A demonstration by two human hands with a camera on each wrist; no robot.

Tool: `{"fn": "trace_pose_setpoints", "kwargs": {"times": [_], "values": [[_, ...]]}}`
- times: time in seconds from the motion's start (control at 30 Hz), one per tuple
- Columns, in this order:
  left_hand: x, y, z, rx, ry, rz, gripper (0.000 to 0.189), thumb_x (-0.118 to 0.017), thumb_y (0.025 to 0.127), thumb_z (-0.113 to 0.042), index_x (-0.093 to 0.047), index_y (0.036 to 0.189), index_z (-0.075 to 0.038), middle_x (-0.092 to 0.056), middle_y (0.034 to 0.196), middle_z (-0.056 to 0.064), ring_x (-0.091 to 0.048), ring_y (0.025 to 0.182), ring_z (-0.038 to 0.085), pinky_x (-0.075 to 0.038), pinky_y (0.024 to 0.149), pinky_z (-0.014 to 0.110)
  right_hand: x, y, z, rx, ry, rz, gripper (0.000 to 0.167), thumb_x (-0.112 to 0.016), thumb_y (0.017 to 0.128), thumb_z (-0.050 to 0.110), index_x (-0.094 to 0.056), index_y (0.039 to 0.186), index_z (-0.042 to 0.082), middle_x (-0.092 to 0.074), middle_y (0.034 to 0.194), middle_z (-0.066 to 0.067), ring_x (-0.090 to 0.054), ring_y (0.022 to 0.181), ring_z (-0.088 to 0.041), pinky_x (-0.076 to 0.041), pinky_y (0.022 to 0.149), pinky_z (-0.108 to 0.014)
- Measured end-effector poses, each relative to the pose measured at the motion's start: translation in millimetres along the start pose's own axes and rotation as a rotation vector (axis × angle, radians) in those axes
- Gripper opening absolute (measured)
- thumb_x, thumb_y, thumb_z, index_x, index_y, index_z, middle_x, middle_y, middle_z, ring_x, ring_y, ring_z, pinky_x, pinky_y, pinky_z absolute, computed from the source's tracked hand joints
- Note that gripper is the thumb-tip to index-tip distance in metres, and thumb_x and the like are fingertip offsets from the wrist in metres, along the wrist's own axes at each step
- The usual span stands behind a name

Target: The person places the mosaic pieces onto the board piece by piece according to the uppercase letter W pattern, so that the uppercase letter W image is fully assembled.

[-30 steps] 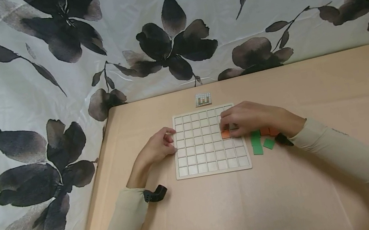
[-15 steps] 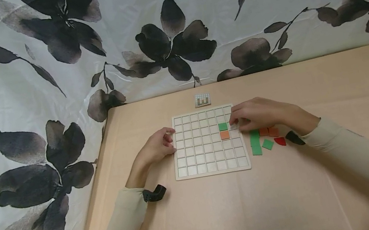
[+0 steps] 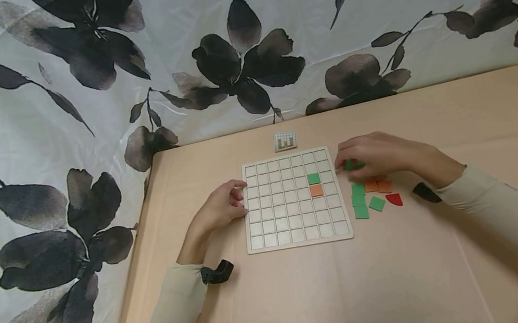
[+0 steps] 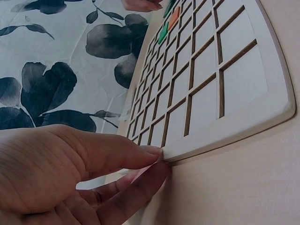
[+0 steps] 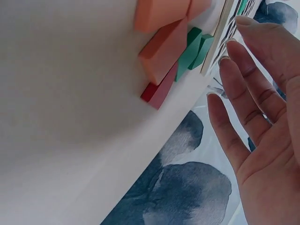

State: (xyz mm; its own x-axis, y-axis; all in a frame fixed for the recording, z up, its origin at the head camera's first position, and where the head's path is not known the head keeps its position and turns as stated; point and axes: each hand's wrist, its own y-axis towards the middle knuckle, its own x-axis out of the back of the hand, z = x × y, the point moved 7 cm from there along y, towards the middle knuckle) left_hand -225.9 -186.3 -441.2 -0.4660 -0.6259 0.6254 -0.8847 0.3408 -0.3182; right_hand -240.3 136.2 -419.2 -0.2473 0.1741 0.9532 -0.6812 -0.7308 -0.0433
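Observation:
A white grid board [image 3: 280, 210] lies on the table, with a green tile [image 3: 313, 179] directly behind an orange tile [image 3: 316, 190] in its cells. My left hand [image 3: 219, 207] holds the board's left edge; in the left wrist view the thumb [image 4: 124, 154] and a finger pinch the rim. My right hand [image 3: 377, 155] is off the board's right side, above loose green pieces [image 3: 359, 202]. In the right wrist view its fingers [image 5: 243, 70] are spread and slightly bent, holding nothing. Part of another green piece [image 3: 354, 164] shows beneath that hand.
Orange pieces [image 3: 378, 185], a loose green square [image 3: 376, 203] and a red rounded piece [image 3: 393, 200] lie right of the board. Behind it sits a small card [image 3: 284, 140] with a printed grid. A floral cloth [image 3: 216, 31] hangs past the table's far edge.
My right hand has moved right, off the board toward the loose pieces, uncovering the green and orange tiles and the red piece. The left hand stays at the board's edge.

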Motion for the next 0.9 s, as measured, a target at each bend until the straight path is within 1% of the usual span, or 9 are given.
{"fn": "trace_pose_setpoints", "kwargs": {"times": [0.17,0.43,0.7,0.9], "values": [[-0.1,-0.3,0.1,0.001,0.000,0.000,0.061,-0.073,0.086,0.008,-0.049,0.142,0.001,-0.053,0.102,0.012,-0.053,0.085,0.019,-0.046,0.068,0.026,1.0,-2.8,-4.1,-0.007,0.001,-0.003,0.026,-0.083,0.084,0.022,-0.075,0.108,0.017,-0.064,0.098,0.003,-0.056,0.086,-0.014,-0.051,0.075,-0.033],[-0.4,-0.2,-0.8,0.005,-0.022,0.000,0.060,-0.071,0.086,0.009,-0.049,0.141,0.000,-0.052,0.103,0.012,-0.054,0.086,0.019,-0.046,0.070,0.027,-0.9,-6.6,-10.4,-0.034,0.026,0.022,0.024,-0.083,0.084,0.020,-0.075,0.106,0.018,-0.063,0.095,0.005,-0.054,0.085,-0.014,-0.049,0.074,-0.033],[-0.5,0.0,-0.6,0.004,-0.027,0.003,0.061,-0.071,0.086,0.009,-0.048,0.142,0.001,-0.052,0.103,0.013,-0.054,0.085,0.018,-0.046,0.069,0.027,-2.7,-18.0,-8.4,-0.050,0.038,0.057,0.027,-0.085,0.082,0.021,-0.075,0.107,0.021,-0.063,0.094,0.008,-0.055,0.087,-0.013,-0.049,0.074,-0.032],[-1.3,1.2,-0.4,0.013,-0.024,0.002,0.061,-0.070,0.087,0.009,-0.048,0.143,0.000,-0.052,0.104,0.013,-0.054,0.085,0.019,-0.046,0.069,0.027,-3.3,-25.5,-4.2,-0.030,0.042,0.072,0.023,-0.084,0.082,0.020,-0.075,0.103,0.024,-0.063,0.093,0.011,-0.055,0.084,-0.011,-0.047,0.071,-0.030]]}}
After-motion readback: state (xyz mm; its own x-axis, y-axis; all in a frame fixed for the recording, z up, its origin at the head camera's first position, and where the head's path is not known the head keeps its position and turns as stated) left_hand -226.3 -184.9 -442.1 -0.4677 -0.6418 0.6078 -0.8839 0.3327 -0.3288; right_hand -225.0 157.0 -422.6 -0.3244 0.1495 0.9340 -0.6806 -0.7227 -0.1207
